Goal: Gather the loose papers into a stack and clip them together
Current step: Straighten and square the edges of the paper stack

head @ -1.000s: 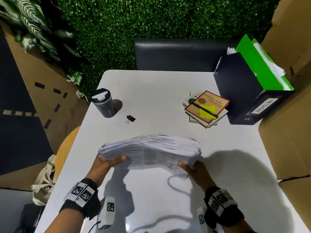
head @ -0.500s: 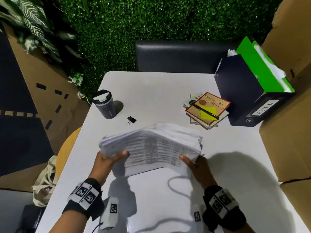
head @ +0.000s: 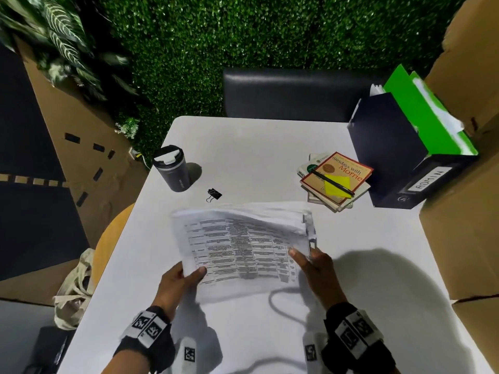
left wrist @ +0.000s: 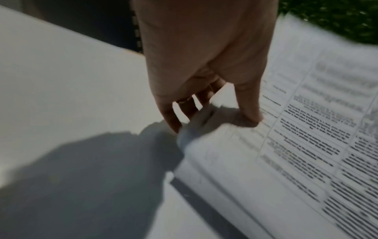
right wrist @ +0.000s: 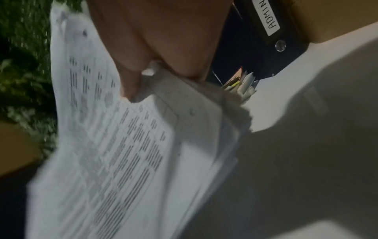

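White papers (head: 243,238) carry grey-black printed tables. The counter (head: 270,147) is white. Black clip (head: 214,195), dark grey cup (head: 172,172), orange-red book (head: 341,168) with yellow note (head: 337,184), navy binder (head: 391,147), green folder (head: 421,117).

Left hand (left wrist: 204,61) pinches paper stack (left wrist: 286,145) corner, thumb on top; white table (left wrist: 61,80) below.

papers (head: 243,238) near desk (head: 270,147) front | clip (head: 214,195) behind papers | cup (head: 172,171) left of clip | books (head: 334,179) back right | binder (head: 399,155) right of books
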Motion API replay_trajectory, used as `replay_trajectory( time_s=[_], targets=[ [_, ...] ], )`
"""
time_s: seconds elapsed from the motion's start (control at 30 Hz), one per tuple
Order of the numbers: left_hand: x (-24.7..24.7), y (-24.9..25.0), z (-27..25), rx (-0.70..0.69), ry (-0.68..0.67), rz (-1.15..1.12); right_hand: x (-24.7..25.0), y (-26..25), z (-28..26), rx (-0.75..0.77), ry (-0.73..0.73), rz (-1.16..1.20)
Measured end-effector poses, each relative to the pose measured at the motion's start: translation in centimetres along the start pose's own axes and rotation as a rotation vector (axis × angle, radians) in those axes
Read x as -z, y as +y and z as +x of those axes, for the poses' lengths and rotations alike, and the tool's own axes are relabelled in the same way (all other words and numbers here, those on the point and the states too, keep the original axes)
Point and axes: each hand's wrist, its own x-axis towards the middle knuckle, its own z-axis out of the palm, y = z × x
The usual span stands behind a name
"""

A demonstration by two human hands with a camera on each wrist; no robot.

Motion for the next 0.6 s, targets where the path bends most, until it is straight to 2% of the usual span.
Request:
replay_trajectory(
  time_s=[0.13,0.27,0.33,0.4,0.47,0.53,0.6],
  targets=[
    [-0.1,0.7,-1.4,0.081,-0.006,-0.387,0.1,-0.7,-0.6,-0.032,-0.029,0.224],
    [-1.7,3.8,-2.5,-0.007,-0.014,-0.741,-0.2,-2.3,-1.2,-0.092,0.030,0.328],
    [-3.0,4.9,-2.9,0.004,-0.041,-0.859,-1.1,-2.7,-1.7,-0.095,0.009,0.303],
    [-4.6,5.5,-3.4,0.058,-0.083,-0.881,-2.3,-2.3,-2.3,-0.065,-0.014,0.268],
    [-5.5,5.8,-3.6,0.062,-0.056,-0.793,-2.5,-2.6,-2.9,-0.103,-0.031,0.244],
    [-5.4,6.2,-3.6,-0.030,0.004,-0.703,-1.7,-2.6,-2.5,-0.110,-0.004,0.270],
    [-4.6,7.2,-3.9,-0.144,-0.011,-0.652,0.0,-2.4,-1.4,-0.080,0.074,0.310]
  ],
)
